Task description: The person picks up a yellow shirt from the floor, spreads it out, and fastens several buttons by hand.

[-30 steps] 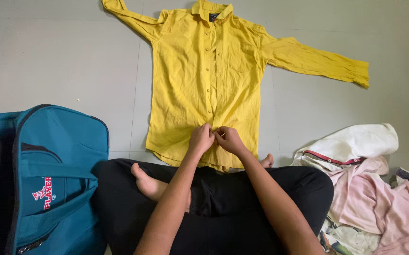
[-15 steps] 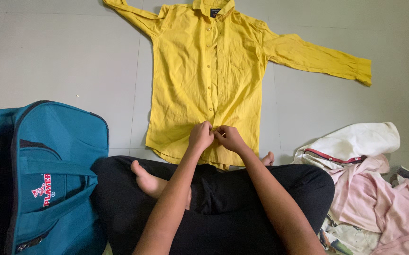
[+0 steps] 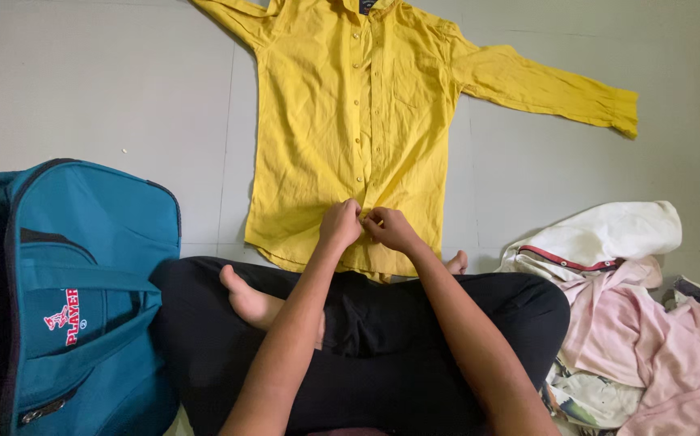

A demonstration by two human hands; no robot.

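A yellow long-sleeved shirt (image 3: 342,137) lies flat on the grey tiled floor, front side up, sleeves spread out to both sides. My left hand (image 3: 341,222) and my right hand (image 3: 390,228) meet at the lower part of its button placket, near the hem. Both pinch the fabric there with closed fingers, fingertips almost touching each other. I sit cross-legged in black trousers (image 3: 366,339), one bare foot (image 3: 249,299) resting on my lap beneath my left forearm.
A teal bag (image 3: 67,299) with a dark zip stands at my left knee. A heap of white and pink clothes (image 3: 641,307) lies at my right. Grey floor tiles (image 3: 99,89) surround the shirt.
My hands stay at the lower placket with only slight finger movement. The view has shifted a little, so the shirt sits slightly higher in the frame.
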